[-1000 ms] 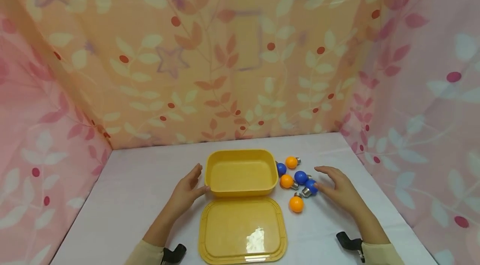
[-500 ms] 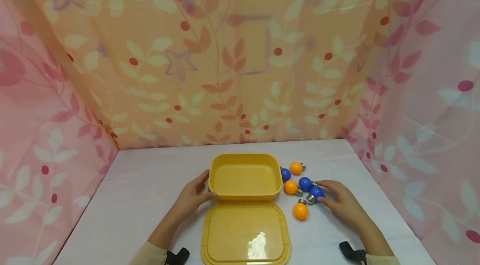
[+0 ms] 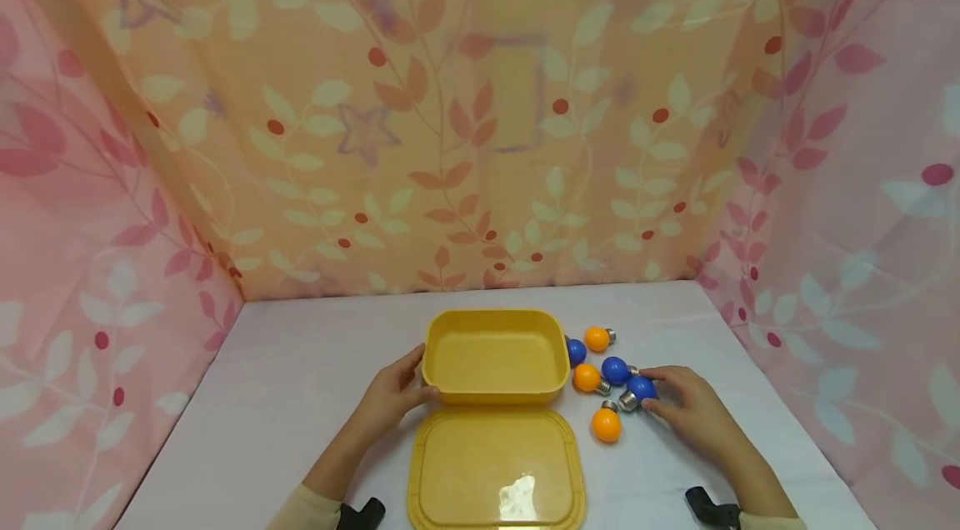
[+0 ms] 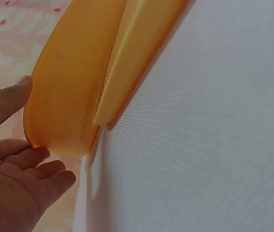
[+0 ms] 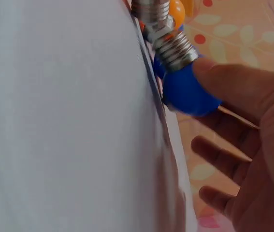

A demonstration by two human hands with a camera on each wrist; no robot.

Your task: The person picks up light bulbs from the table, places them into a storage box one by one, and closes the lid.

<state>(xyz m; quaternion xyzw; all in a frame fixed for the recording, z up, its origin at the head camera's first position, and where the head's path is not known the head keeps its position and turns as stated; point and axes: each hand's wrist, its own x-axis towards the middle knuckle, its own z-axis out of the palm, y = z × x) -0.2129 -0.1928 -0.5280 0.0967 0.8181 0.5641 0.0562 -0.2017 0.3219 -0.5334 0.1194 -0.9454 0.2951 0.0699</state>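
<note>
In the head view, a yellow plastic box (image 3: 495, 355) stands uncovered, with nothing in it. My left hand (image 3: 393, 392) is at its left front corner, the thumb lying against the front wall and the fingers extended along the side. The left wrist view shows that thumb (image 4: 11, 100) touching the box wall (image 4: 69, 82), fingers loosely spread. To the right, my right hand (image 3: 693, 405) pinches a blue light bulb (image 3: 642, 387) between thumb and index finger. Its metal screw base (image 5: 175, 50) points away from the palm, and the other fingers stay spread.
A yellow lid (image 3: 495, 463) lies flat in front of the box. Between box and right hand are two more blue bulbs (image 3: 615, 370) and three orange bulbs (image 3: 606, 424) on the white tablecloth (image 3: 315, 347). Patterned curtains (image 3: 450, 138) enclose the back and sides.
My right hand has closed in on the blue bulb and now pinches it. The left hand has come up against the box corner. The whole head view has shifted slightly.
</note>
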